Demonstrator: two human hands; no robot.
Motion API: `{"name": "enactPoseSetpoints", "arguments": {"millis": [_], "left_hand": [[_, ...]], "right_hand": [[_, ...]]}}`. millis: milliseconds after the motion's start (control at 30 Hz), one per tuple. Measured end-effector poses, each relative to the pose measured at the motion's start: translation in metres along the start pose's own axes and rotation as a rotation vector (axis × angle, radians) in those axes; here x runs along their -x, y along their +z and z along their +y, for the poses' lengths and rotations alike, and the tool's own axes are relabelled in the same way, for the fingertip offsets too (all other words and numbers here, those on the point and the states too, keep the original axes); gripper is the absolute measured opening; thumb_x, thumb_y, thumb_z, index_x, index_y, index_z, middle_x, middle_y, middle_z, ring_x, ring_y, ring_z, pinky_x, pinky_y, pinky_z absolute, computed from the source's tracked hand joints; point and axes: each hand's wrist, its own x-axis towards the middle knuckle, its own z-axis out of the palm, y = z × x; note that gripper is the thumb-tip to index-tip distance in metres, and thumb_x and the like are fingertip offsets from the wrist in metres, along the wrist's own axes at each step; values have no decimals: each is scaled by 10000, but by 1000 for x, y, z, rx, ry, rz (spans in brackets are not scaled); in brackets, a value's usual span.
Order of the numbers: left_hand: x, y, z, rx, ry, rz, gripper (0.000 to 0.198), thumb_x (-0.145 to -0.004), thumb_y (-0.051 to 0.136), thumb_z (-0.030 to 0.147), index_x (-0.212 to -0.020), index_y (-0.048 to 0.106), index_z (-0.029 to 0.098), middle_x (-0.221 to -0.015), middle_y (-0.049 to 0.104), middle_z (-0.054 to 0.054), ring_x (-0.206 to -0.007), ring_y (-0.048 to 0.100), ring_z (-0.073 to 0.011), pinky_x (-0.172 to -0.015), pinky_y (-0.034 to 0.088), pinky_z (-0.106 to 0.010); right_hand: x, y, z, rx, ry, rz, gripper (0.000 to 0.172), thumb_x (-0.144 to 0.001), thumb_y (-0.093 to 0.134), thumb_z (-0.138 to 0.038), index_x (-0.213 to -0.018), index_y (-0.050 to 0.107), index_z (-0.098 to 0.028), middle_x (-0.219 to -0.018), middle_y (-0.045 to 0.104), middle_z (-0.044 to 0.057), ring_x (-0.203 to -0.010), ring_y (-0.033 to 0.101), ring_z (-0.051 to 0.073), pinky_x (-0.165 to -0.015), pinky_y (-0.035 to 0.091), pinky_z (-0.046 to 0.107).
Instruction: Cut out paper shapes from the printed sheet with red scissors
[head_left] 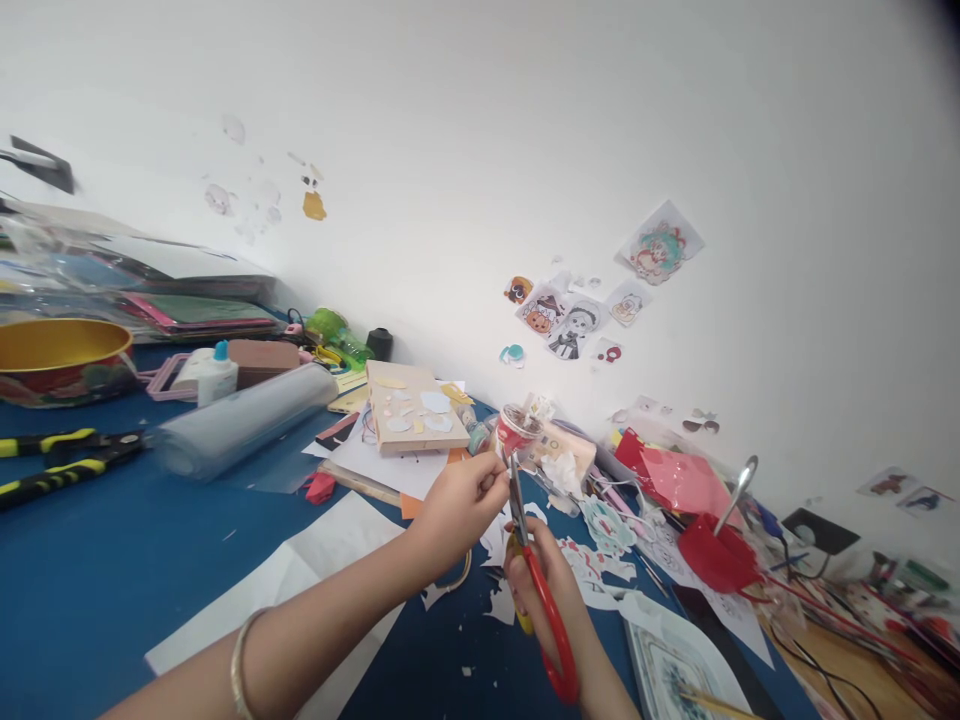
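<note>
My right hand (551, 575) grips a pair of scissors (519, 510) with red and yellow on the handles. Their blades point up and away, toward the fingertips of my left hand (472, 495). The left fingers are closed in a pinch beside the blade tips; whatever they hold is too small or hidden to name. Under and around both hands lie white paper scraps (501, 602) and cut-out paper pieces (589, 565). Below my left forearm is a large creased sheet of white paper (300, 570).
A cardboard piece (386, 420) with small cut-outs stands behind my hands, beside a red cup (516, 428). At left are a clear plastic roll (247, 425), yellow-black pliers (82, 465), a glue bottle (217, 378) and a round tin (64, 375). A white tray (694, 635) lies at right.
</note>
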Motion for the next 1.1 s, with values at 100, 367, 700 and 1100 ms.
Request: {"name": "enactPoseSetpoints", "arguments": {"millis": [100,367,700,1100], "left_hand": [[0,0,0,-19,4,-10,228,-787,369,248,-568,324,203,-503,302,75,-488,319,-95,-480,222,-217],[0,-1,-1,-51,11,-20,229,-788,365,263,-568,333,206,-503,299,73,-483,324,-98,-475,215,-221],[2,-2,4,-140,19,16,218,-802,366,249,-589,350,206,-500,322,71,-482,358,-101,-479,234,-215],[8,5,-5,-628,365,226,270,-864,334,235,-703,542,177,-585,596,-22,-540,536,-141,-516,322,-239]], "right_hand": [[1,0,-2,17,-10,8,479,-760,481,-627,-988,431,-209,-568,368,-84,-422,305,77,-378,270,191],[4,2,-11,124,-41,77,510,-753,446,-656,-986,447,-202,-564,338,-83,-437,292,90,-395,241,213],[2,0,-12,179,-67,104,512,-744,460,-640,-965,467,-178,-578,271,-88,-487,245,96,-451,240,232],[3,6,-7,97,-16,130,478,-747,469,-627,-973,451,-206,-544,266,-100,-436,262,91,-394,221,209]]}}
